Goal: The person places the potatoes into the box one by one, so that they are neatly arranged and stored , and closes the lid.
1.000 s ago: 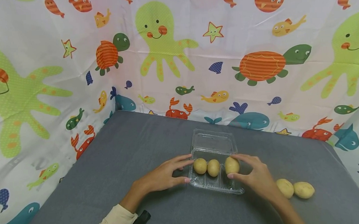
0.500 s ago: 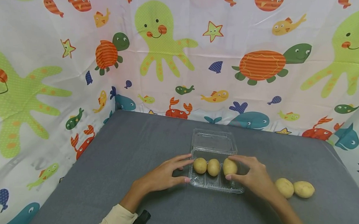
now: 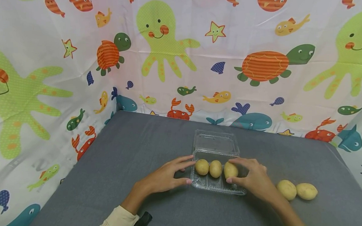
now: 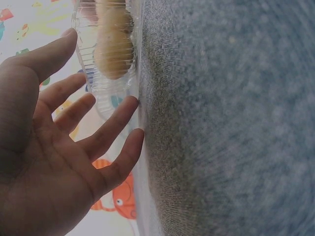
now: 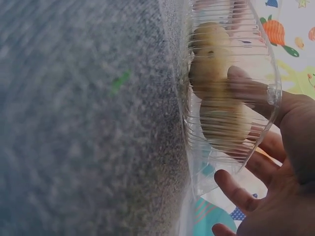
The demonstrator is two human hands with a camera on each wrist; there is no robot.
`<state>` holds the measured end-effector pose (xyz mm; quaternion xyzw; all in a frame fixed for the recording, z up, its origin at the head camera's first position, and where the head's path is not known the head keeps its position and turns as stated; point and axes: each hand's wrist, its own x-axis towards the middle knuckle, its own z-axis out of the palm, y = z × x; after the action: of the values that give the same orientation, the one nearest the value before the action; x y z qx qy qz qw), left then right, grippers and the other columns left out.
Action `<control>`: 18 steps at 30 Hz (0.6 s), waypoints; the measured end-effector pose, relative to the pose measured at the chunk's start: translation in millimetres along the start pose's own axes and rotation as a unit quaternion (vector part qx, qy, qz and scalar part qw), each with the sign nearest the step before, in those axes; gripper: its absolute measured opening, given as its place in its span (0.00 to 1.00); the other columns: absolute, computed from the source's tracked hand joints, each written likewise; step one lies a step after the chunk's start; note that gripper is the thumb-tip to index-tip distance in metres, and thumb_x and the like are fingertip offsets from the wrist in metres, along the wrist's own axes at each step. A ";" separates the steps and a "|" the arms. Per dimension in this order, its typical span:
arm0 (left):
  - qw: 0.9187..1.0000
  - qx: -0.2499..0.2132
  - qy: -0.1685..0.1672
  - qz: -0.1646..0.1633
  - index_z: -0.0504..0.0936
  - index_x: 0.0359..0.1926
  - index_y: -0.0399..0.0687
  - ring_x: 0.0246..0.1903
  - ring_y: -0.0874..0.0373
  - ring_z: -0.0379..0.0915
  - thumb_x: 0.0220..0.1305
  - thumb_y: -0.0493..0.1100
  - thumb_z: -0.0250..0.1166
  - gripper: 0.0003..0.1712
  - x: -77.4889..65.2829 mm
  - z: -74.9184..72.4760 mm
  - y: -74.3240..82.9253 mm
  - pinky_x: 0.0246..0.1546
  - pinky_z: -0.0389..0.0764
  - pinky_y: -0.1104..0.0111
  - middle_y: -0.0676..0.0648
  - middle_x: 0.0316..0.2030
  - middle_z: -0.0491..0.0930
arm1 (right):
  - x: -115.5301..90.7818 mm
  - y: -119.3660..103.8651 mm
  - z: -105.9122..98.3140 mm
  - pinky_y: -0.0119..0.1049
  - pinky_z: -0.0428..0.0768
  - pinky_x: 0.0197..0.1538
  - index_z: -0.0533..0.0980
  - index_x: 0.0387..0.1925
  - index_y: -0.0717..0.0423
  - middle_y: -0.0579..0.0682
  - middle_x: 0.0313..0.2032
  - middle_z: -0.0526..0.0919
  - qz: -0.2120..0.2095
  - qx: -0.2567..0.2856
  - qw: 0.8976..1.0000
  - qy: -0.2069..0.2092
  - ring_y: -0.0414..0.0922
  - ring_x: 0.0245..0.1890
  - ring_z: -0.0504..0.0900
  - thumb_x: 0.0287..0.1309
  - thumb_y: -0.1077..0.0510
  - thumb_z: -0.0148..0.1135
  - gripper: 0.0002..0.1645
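A clear plastic clamshell container (image 3: 216, 187) lies on the table with its lid (image 3: 215, 141) folded back. Inside it sit a left potato (image 3: 202, 167), a middle potato (image 3: 215, 169) and a right potato (image 3: 230, 170), side by side in a row. My right hand (image 3: 256, 177) holds the right potato between thumb and fingers, reaching in over the container's right wall. At the container's left side is my left hand (image 3: 168, 176), fingers spread and loosely bent, fingertips at the rim. In the left wrist view, that hand's palm (image 4: 54, 182) holds nothing.
To the right of my right forearm, two more potatoes lie on the grey table: one potato (image 3: 287, 190) beside another potato (image 3: 306, 191). A white curtain (image 3: 178, 52) printed with sea animals stands behind the table and along its sides.
My right hand has shifted the right potato a little to the left, nearer the middle potato. The left hand and container have stayed in place.
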<state>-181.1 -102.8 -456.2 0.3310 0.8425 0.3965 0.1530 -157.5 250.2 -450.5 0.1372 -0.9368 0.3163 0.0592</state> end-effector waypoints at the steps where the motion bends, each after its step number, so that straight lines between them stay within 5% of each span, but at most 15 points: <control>1: 1.000 0.000 0.000 -0.001 0.65 0.82 0.60 0.67 0.50 0.77 0.75 0.61 0.66 0.40 0.0 0.0 -0.2 0.69 0.74 0.48 0.59 0.83 0.55 | 0.1 -0.1 0.2 0.71 0.61 0.59 0.85 0.60 0.44 0.51 0.62 0.86 -0.001 -0.001 1.000 0.000 0.61 0.61 0.77 0.46 0.40 0.86 0.39; 18: 1.000 -0.003 0.001 0.002 0.66 0.81 0.61 0.67 0.52 0.77 0.74 0.61 0.67 0.40 1.0 0.6 -2.1 0.70 0.74 0.49 0.60 0.83 0.55 | 1.9 -0.6 5.0 0.68 0.63 0.56 0.85 0.59 0.45 0.53 0.62 0.86 0.003 -0.020 1.000 -0.016 0.60 0.59 0.77 0.43 0.42 0.87 0.39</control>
<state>-182.5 -102.8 -458.3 0.3319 0.8410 0.3994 0.1520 -159.3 246.3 -453.8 0.1381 -0.9441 0.2958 0.0458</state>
